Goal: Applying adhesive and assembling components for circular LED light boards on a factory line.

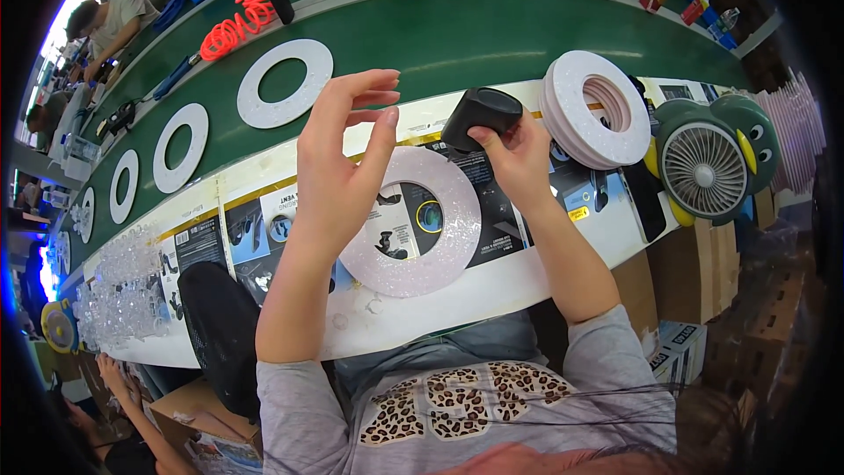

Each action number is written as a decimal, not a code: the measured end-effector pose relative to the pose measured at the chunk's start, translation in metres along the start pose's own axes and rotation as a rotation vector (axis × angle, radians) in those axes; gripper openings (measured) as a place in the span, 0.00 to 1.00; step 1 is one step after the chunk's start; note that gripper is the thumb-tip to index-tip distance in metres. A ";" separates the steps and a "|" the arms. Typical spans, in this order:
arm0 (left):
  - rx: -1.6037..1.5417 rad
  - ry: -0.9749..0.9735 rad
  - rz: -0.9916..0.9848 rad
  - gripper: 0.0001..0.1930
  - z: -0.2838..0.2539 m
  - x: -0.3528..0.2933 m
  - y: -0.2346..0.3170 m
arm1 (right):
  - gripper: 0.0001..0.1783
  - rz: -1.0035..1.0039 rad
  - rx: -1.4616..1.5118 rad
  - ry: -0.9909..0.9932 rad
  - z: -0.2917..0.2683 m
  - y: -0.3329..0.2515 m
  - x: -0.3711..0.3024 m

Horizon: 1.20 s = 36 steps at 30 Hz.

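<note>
My left hand hovers above the left side of a glittery pale pink foam ring lying flat on the work surface; its fingers are spread and hold nothing that I can see. My right hand grips a small black rounded object just above the ring's upper right edge. The ring rests on printed black-and-white sheets taped to the white bench edge.
A stack of pink-white rings stands right of my right hand, beside a green bird-shaped desk fan. Several white rings lie along the green conveyor belt. Clear plastic pieces pile at the left. Other workers sit far left.
</note>
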<state>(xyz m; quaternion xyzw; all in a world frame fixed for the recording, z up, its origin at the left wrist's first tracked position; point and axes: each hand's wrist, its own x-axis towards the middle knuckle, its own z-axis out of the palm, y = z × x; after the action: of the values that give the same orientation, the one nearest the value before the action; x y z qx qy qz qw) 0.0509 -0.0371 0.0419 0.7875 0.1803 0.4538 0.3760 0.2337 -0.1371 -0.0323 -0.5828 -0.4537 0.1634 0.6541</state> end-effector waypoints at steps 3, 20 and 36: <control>-0.004 0.002 -0.001 0.13 0.001 0.000 0.001 | 0.19 0.068 -0.004 -0.052 -0.002 -0.002 0.000; 0.054 0.061 -0.071 0.13 -0.035 -0.025 0.014 | 0.22 0.219 0.567 0.016 -0.011 -0.014 0.011; 0.121 0.241 -0.244 0.09 -0.037 -0.078 -0.073 | 0.25 0.466 0.855 0.257 0.017 -0.028 0.029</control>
<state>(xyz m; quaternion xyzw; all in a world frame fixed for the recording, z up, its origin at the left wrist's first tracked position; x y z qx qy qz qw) -0.0173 -0.0219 -0.0468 0.7210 0.3450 0.4842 0.3558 0.2270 -0.1125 0.0033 -0.3640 -0.1200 0.4033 0.8309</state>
